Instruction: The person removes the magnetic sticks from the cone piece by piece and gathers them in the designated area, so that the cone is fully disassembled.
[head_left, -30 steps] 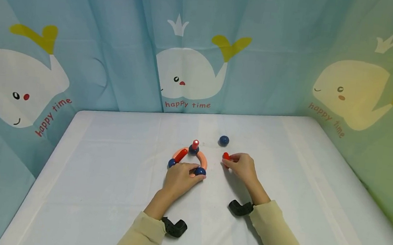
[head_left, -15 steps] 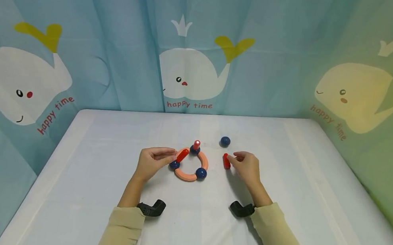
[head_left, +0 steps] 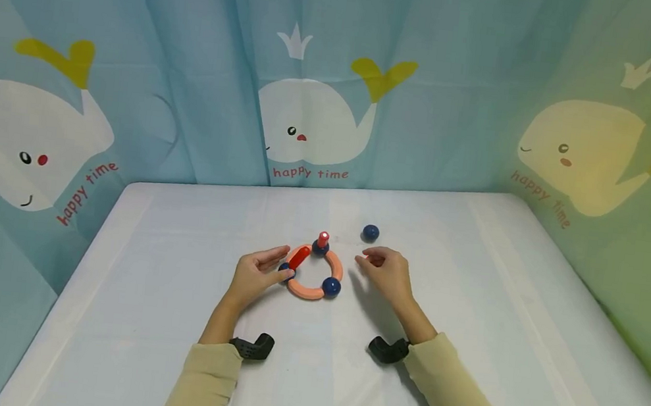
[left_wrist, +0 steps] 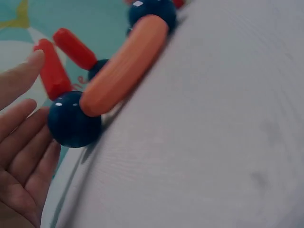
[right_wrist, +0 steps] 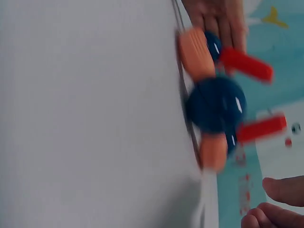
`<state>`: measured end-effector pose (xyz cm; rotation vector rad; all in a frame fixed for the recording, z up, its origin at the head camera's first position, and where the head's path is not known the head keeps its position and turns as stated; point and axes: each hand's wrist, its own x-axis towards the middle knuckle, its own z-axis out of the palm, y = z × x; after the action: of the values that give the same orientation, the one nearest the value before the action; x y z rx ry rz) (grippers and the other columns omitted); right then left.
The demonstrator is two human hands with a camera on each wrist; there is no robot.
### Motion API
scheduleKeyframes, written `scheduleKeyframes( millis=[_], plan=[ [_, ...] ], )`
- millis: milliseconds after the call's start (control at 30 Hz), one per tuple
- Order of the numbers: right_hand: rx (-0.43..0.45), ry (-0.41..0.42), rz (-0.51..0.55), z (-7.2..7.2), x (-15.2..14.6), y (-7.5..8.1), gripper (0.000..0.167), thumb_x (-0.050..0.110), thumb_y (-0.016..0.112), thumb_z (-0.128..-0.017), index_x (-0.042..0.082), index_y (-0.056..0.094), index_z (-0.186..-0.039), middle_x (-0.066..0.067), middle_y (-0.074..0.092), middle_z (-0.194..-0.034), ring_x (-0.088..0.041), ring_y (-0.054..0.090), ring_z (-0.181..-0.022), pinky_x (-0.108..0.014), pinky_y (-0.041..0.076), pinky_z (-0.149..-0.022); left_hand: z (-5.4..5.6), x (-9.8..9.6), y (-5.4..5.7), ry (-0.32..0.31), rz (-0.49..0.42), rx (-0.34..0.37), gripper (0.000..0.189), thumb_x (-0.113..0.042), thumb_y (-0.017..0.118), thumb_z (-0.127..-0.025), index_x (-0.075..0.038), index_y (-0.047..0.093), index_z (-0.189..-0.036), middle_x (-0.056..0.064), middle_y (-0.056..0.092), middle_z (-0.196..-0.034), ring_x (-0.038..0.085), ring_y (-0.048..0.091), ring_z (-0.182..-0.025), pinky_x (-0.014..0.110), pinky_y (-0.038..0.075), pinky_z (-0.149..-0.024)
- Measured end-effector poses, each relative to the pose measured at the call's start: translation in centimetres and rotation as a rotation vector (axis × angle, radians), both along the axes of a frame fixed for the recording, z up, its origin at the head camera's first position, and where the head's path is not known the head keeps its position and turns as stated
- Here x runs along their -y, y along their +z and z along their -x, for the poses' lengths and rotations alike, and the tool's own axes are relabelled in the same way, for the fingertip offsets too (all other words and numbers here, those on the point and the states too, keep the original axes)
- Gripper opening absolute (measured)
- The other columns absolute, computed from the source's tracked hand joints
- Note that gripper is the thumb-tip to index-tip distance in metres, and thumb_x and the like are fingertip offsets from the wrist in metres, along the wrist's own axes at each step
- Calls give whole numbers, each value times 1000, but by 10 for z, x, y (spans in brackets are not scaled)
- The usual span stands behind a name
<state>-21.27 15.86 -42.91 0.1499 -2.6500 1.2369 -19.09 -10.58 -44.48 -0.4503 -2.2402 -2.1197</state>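
Beige-sleeved, the left hand (head_left: 252, 276) is hanging unclenched, straight fingers and thumb flanking a glossy, round blue ball (left_wrist: 73, 122) and the straight red rod (left_wrist: 55, 73) leaning up from it; whether skin is touching either cannot be told. The right hand (head_left: 388, 276) is hovering above the white cloth-covered table (head_left: 176, 267), fingers bending, thumb standing apart from the index tip; whether it is grasping anything cannot be told. Between the hands, midway between the table's left and right edges, a ring of curved orange bars (head_left: 304, 291) and three such balls is lying, a second red rod (head_left: 324, 238) rising from its far ball (head_left: 320, 249). A loose blue ball (head_left: 370, 233) is sitting nearer the far edge, just beyond the right hand.
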Motion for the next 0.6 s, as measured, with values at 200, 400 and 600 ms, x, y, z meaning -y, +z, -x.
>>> scheduleKeyframes(
  millis=[200,400,600],
  plan=[
    [36,82,18,-4,32,0,22,12,73,-79,-4,68,-94,-7,64,-76,-19,60,-70,-30,49,-62,0,-2,-4,-26,45,15,49,0,72,-78,12,52,-121,22,51,-125,29,48,-118,37,38,-96],
    [43,199,63,-6,56,-2,20,10,73,-79,-2,68,-95,-5,65,-79,-17,61,-71,-28,52,-65,-1,0,-3,-12,124,4,49,-4,72,-78,9,54,-122,20,53,-124,27,49,-117,37,39,-95],
    [39,275,96,-7,70,-6,23,8,74,-77,-3,67,-96,-4,64,-78,-15,60,-70,-25,52,-64,-2,3,-3,3,170,1,49,-3,73,-77,9,55,-121,20,54,-122,28,51,-115,38,40,-94]
  ],
)
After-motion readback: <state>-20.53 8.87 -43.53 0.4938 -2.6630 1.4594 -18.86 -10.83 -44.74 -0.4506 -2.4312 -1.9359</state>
